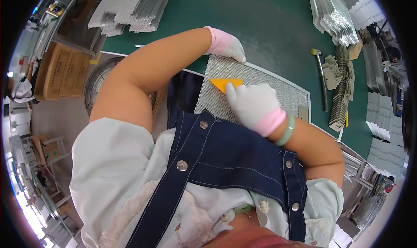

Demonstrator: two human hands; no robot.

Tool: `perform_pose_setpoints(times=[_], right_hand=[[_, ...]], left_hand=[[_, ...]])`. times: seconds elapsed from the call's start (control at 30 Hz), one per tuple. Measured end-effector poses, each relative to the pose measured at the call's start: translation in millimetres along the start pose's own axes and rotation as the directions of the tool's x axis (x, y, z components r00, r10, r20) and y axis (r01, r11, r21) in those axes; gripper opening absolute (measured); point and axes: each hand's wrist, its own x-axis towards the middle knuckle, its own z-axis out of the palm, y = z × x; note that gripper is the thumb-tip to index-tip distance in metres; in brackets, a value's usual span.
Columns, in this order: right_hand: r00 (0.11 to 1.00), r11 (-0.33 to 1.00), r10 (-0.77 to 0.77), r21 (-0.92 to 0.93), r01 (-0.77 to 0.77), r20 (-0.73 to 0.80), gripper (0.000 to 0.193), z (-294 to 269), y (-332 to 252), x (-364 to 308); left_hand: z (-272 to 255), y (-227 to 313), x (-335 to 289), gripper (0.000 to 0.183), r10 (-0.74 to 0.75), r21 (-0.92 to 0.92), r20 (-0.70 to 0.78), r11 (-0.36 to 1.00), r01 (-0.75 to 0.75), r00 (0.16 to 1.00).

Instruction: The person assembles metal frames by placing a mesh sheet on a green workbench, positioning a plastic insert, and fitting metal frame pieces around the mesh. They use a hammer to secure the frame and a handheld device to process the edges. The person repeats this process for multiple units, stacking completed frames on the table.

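Observation:
A silver mesh filter panel point(284, 89) with a thin light frame along its far and right sides lies at the table's near edge, close to my apron. My left hand point(232, 49), in a white glove with a pink cuff, is closed on the panel's far edge; its fingertips are partly hidden. My right hand point(256, 104), gloved the same way, grips a yellow scraper point(226, 83). The scraper's flat blade lies against or just over the mesh near its left end. A small beige plate point(303, 114) sits at the panel's right end.
On the green table point(260, 22) lie a hammer point(322, 78) and a row of beige metal plates point(341, 87) at the right. Stacked mesh sheets stand at the far left point(134, 7) and far right point(334, 13). Cardboard boxes point(61, 72) and a round wire guard point(97, 81) are left.

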Motion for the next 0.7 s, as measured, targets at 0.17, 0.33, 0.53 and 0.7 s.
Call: perform_pose_setpoints(times=[0.17,0.33,0.53,0.7], right_hand=[[0.877,0.888,0.427,-0.078,-0.452,-0.220,0.020,24,122,-17],[0.839,0.842,0.521,-0.068,-0.535,-0.153,0.049,39,151,-27],[0.903,0.657,0.248,0.625,-0.422,0.350,0.054,7,134,-14],[0.921,0.818,0.311,0.428,-0.385,0.234,0.053,-10,113,-24]], left_hand=[[14,8,-2,0.046,0.013,0.223,-0.105,0.975,0.011,0.994],[21,28,-8,0.041,0.176,0.439,-0.211,0.896,-0.068,0.962],[-12,59,-33,0.046,0.010,0.248,-0.171,0.968,0.033,0.985],[-21,74,-57,0.052,-0.024,0.322,-0.126,0.945,0.064,0.992]])
